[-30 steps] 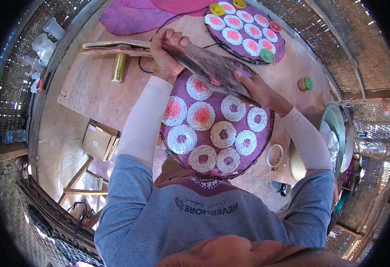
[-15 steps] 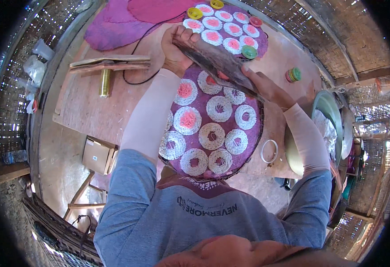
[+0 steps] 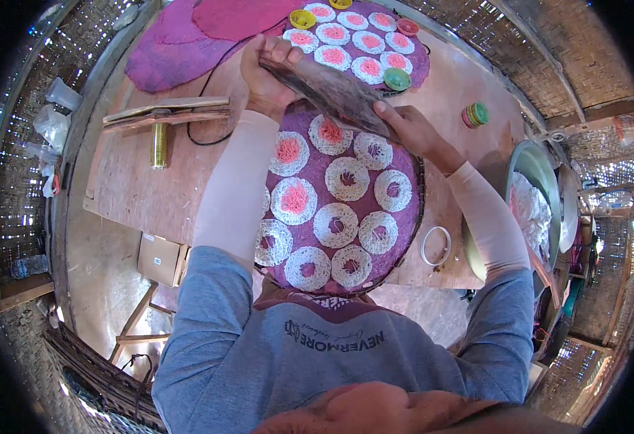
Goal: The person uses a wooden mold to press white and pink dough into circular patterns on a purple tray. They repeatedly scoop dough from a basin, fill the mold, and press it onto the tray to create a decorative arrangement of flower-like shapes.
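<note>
Both my hands grip a dark, flat wooden tool, tilted above the far part of a round tray. My left hand is wrapped round its upper-left end. At the lower-right end my right hand holds on, thumb along the top. Beneath them, the tray is covered with purple cloth. White stringy rings lie spread on it; some, like the ring near the left side, have pink strands in the middle, others have bare centres. What sits directly under the tool is hidden.
Behind is a second purple tray of pink-filled rings, with yellow bowls and a green bowl. A wooden press-like tool lies at left on a gold cylinder. A white hoop and large green basin are at right.
The whole view has shifted slightly left. My hands and the wooden tool have moved a little left relative to the near tray; the grip is the same.
</note>
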Demonstrator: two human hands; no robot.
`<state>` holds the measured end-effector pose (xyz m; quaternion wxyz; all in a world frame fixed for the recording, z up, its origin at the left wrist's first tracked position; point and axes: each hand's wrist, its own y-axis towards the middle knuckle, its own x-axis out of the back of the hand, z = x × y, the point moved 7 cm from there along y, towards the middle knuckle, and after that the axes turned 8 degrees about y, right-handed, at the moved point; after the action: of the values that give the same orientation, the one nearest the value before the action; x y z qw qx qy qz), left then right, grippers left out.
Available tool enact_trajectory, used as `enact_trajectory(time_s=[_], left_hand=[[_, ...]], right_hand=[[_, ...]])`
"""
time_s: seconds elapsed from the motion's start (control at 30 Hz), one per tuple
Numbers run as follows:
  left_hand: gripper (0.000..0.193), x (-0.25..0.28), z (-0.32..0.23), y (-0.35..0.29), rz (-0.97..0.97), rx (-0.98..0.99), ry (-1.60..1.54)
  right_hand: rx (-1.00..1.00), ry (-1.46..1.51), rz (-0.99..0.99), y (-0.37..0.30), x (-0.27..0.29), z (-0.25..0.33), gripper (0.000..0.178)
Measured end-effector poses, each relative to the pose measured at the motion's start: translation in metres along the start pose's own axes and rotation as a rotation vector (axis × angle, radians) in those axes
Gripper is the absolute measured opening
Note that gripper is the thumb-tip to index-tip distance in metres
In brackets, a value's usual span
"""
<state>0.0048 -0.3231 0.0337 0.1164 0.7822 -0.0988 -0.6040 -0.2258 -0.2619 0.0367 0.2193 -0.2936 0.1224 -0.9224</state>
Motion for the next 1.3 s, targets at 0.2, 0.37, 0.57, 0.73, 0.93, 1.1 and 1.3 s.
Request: enact_trajectory(time_s=[0.2,0.37,0.57,0.73,0.93,1.1,1.3], left_hand=[[0.026,-0.067,0.002,-0.032,-0.023,0.032,0.118],[0.023,-0.032,0.038,-0.070,-0.197,0.128,0.046],[0.022,-0.018,0.047,-0.070,-0.078,0.166,0.058],[0.024,-0.006,0.047,-0.080,-0.168,0.102,0.070],[0.026,-0.061,0.028,-0.067,0.088,0.076,0.081],[0.027,-0.092,0.025,-0.114,-0.213,0.152,0.195],[0.027,-0.029,0.047,-0.154,-0.268,0.236,0.054]], right_hand=[[-0.131,0.254,0.119,-0.061,-0.002,0.010,0.068],[-0.201,0.366,0.110,-0.102,-0.020,-0.006,0.066],[-0.245,0.089,-0.003,-0.086,-0.021,-0.063,0.071],[-0.232,-0.017,-0.011,-0.097,-0.018,-0.043,0.075],[0.056,0.079,-0.165,-0.104,-0.022,-0.023,0.073],[-0.223,0.335,0.088,-0.148,-0.044,-0.050,0.073],[-0.174,0.044,0.050,-0.162,-0.068,-0.058,0.072]])
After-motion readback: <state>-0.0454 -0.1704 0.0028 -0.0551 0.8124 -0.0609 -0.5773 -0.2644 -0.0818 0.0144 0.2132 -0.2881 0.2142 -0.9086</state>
